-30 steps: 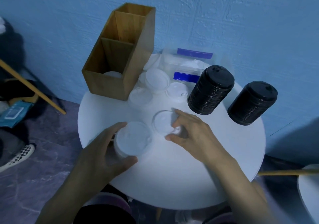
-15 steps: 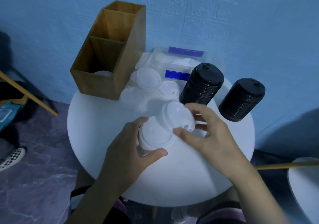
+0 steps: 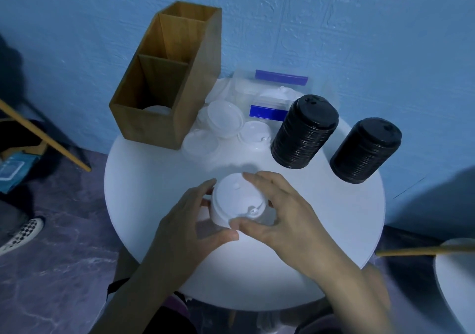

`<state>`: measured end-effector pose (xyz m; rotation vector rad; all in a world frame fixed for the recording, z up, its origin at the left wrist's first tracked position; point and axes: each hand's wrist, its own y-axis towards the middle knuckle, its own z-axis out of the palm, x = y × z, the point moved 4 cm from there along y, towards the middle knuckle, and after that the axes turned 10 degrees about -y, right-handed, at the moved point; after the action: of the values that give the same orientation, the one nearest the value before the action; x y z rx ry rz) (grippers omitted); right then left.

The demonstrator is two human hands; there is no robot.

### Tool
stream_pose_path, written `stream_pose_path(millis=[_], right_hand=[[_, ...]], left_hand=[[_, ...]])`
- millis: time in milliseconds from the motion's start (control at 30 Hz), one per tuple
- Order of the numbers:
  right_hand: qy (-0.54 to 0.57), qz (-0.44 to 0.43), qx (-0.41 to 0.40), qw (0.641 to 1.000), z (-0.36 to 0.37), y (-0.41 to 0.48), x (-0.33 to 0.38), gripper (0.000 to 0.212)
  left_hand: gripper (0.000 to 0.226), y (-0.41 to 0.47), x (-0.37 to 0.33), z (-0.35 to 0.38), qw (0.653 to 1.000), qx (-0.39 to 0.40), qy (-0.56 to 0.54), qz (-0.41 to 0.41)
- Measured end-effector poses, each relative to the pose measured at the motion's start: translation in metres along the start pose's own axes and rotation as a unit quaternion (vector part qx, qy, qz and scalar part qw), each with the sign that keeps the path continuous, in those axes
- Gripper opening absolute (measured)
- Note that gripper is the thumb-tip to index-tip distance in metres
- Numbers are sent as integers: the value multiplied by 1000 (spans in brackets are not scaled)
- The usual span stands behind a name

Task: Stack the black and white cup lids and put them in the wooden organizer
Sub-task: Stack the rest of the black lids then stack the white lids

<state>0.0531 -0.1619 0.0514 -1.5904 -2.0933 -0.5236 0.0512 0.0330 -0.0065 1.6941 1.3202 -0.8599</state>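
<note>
Your left hand [image 3: 185,225] and right hand [image 3: 280,215] both grip the short stack of white lids [image 3: 236,200] at the near middle of the round white table [image 3: 321,218]. Your left fingers curl round the stack's left side with the thumb under its near edge. Your right thumb presses the near rim of the top lid and the right fingers wrap the far right side. The top lid faces up, its sip tab toward the near side. Whether the base of the stack touches the tabletop cannot be told.

Beyond the stack, three loose white lids [image 3: 225,119] lie in a close cluster, just to the right of the wooden organizer [image 3: 198,89]. The organizer stands at the far left edge of the table and has two compartments. The near compartment holds a white lid [image 3: 156,109] at its bottom; the floor of the far compartment is hidden.

Two tall stacks of black lids stand upright on the right half of the table: one [image 3: 305,130] near the loose white lids, the other [image 3: 365,151] farther right, the two apart. Behind them, against the blue wall [image 3: 359,37], lie clear plastic bags with blue zip strips [image 3: 281,77].

Off the table, a checkered shoe [image 3: 23,233] is on the floor at the left.
</note>
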Motion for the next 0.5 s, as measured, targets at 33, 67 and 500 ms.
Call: stream_pose_path(millis=[33,67,500], right_hand=[[8,-1,-2,1000,1,0,-1,78],[17,-1,-3,1000,1,0,-3,78],[10,-9,19,1000,-10,-16,-23,71]], left_hand=[[84,1,-1,-1,1000,1,-5,6],[86,2,-2,-4,1000,1,-7,16],[55,77,12,-25,951,0,306,39]])
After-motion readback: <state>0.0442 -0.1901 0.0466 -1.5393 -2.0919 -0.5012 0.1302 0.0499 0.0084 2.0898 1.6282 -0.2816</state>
